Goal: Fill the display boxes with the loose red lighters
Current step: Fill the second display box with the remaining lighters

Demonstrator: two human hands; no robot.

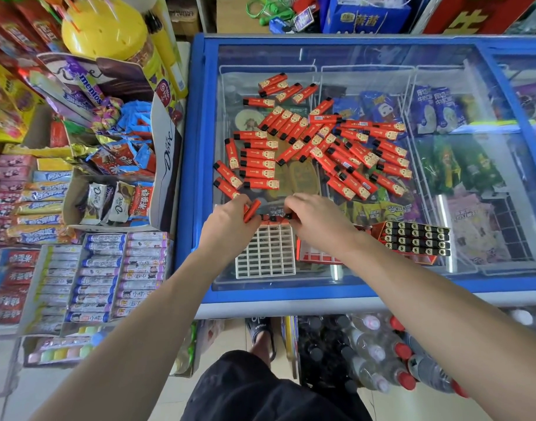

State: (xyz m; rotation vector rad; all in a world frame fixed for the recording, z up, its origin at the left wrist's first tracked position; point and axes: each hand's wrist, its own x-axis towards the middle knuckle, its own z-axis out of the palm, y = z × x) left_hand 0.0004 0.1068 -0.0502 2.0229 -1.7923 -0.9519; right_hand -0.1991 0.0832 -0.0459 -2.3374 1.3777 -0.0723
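Red lighters (321,147) litter freezer lid (443,287); left hand (230,220) grips one, right hand (309,214) pinches another.

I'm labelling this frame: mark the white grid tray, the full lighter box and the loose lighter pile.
white grid tray (265,253): head view, middle of its empty cells.
full lighter box (414,240): head view, black lighter tops.
loose lighter pile (321,141): head view, centre of pile.
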